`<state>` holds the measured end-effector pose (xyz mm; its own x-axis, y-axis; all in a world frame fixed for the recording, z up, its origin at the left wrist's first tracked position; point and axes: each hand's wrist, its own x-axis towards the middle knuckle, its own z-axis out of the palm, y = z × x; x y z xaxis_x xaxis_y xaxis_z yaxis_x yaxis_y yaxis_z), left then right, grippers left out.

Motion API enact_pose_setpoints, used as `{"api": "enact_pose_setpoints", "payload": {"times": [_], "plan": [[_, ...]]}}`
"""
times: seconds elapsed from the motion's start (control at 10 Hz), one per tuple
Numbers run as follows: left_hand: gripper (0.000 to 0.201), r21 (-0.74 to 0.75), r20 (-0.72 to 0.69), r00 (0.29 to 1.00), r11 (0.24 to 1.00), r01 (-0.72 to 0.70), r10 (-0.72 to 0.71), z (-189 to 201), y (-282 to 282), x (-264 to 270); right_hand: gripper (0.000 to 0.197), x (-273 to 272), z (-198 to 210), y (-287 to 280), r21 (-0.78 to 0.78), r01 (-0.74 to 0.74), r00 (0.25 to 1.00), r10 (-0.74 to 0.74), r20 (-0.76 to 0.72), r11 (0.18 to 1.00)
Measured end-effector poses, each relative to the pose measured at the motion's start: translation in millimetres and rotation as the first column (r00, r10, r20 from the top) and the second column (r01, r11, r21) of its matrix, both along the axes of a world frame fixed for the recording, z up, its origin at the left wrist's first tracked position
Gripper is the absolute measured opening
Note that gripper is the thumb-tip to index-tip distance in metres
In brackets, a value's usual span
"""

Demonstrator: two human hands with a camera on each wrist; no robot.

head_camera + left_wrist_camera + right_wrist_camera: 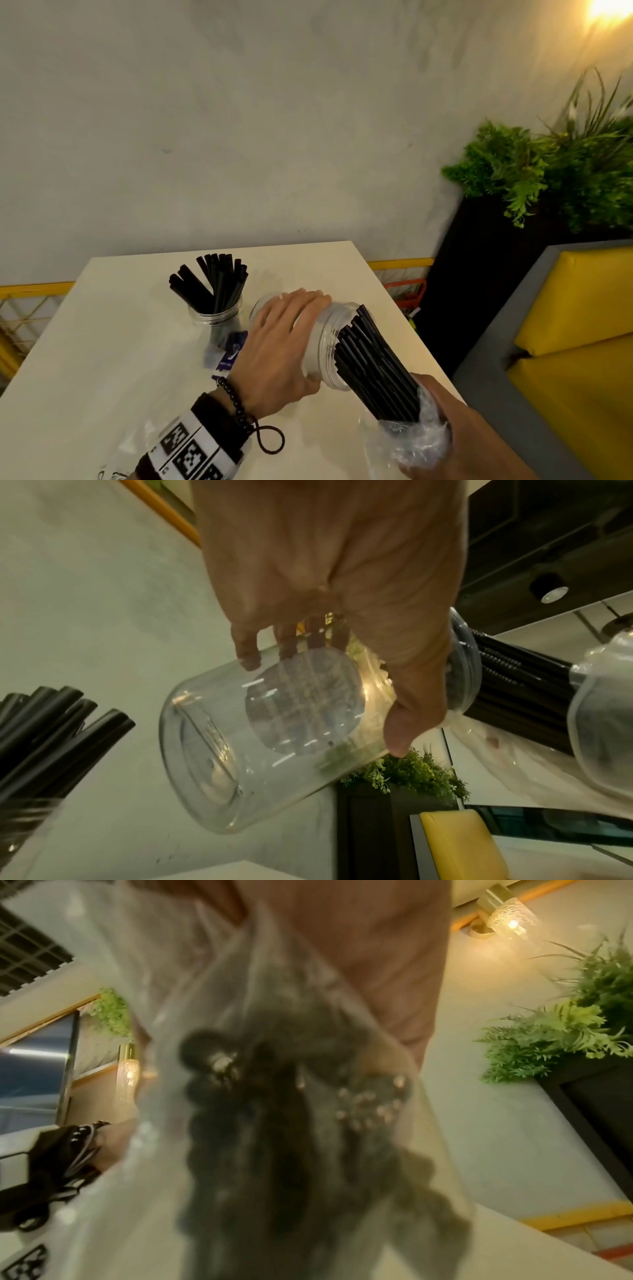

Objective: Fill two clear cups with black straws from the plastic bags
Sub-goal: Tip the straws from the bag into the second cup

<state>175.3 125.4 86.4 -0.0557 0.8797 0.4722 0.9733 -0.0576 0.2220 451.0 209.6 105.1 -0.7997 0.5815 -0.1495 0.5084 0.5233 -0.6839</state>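
My left hand grips a clear cup tipped on its side above the white table, mouth toward the right. In the left wrist view the same clear cup shows a see-through body with my left hand wrapped over it. My right hand holds a bundle of black straws through a crumpled clear plastic bag; the straw tips sit in the cup's mouth. The right wrist view shows the bag blurred over the dark straws. A second clear cup stands upright, holding black straws.
A flat plastic bag with purple print lies on the table between the cups. A black planter with green plants stands at the right by a yellow cushioned seat. A yellow rail runs behind the table.
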Motion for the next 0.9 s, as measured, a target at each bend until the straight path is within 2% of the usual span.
{"api": "enact_pose_setpoints", "payload": {"times": [0.1,0.2,0.3,0.4,0.5,0.6,0.7,0.8,0.9], "plan": [[0.115,-0.001,-0.025,0.999,1.000,-0.030,0.030,1.2,-12.7,1.6,0.075,-4.6,18.1,-8.5,-0.021,-0.009,1.000,0.010,0.015,1.000],[0.113,0.003,-0.007,0.998,0.998,-0.061,0.061,2.5,-24.3,1.3,0.071,-1.3,28.0,-16.1,-0.011,-0.044,0.998,0.045,0.035,0.999],[0.111,-0.014,0.008,0.997,0.997,-0.081,0.081,3.6,-33.2,-0.4,0.073,-2.9,39.5,-24.2,0.062,-0.024,0.989,0.014,0.148,0.998],[0.112,-0.034,-0.038,0.996,0.996,-0.085,0.084,2.8,-40.3,-3.0,0.050,-10.0,20.3,-0.8,0.438,-0.035,0.999,0.025,0.029,0.898],[0.115,-0.063,-0.134,0.990,0.996,-0.061,0.052,3.6,-44.8,-0.5,0.075,-8.0,25.7,-0.5,0.229,-0.142,0.944,0.063,0.323,0.963],[0.115,-0.153,-0.192,0.981,0.988,-0.012,-0.018,1.3,-47.8,11.5,0.079,-24.9,59.3,-7.5,0.297,-0.197,0.867,0.025,0.497,0.934],[0.109,-0.213,-0.067,0.997,0.977,0.017,-0.032,-2.8,-47.1,26.2,0.075,-50.1,89.0,-24.1,0.539,-0.329,0.818,-0.051,0.573,0.776],[0.103,-0.198,0.191,0.981,0.977,0.076,-0.038,-8.1,-46.5,35.3,0.086,-75.4,104.9,-42.1,0.742,-0.509,0.782,-0.126,0.611,0.437],[0.100,-0.128,0.501,0.863,0.980,0.151,-0.068,-20.0,-52.3,38.2,0.118,-90.5,132.5,-65.0,0.730,-0.575,0.752,-0.112,0.649,0.370]]}}
